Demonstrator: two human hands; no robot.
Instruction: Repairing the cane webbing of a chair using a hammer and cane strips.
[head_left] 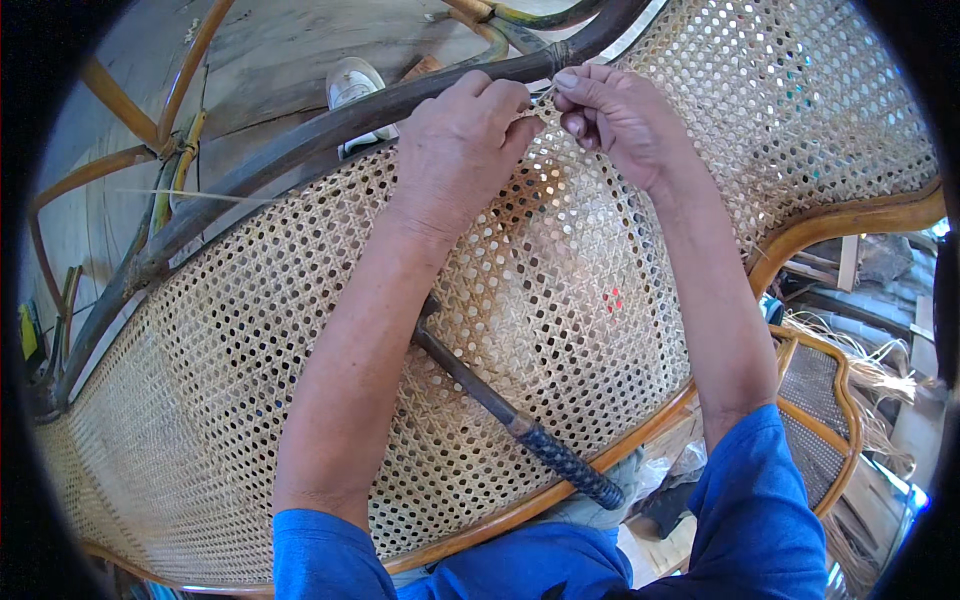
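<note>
A woven cane panel (pixel 520 370) spreads across the view beneath my arms. At its far edge, my left hand (pixel 465 140) rests on the weave next to the dark pole of the frame (pixel 330 145), its fingers curled and closed. My right hand (pixel 622 115) is just to its right, thumb and fingertips pinched on what looks like a thin cane strand by the binding on the pole. What my left fingers hold is hidden. Across the panel lies a hammer (pixel 475 385), its head partly under my left forearm and its wrapped grip over the near rim.
A polished rattan rim (pixel 640 432) borders the panel's near side. More bent rattan poles (pixel 185 80) stand at the upper left, near a loose strand (pixel 200 195). A pale shoe (pixel 352 85) shows beyond the pole. At right are a smaller woven piece (pixel 810 400) and loose cane bundles (pixel 870 365).
</note>
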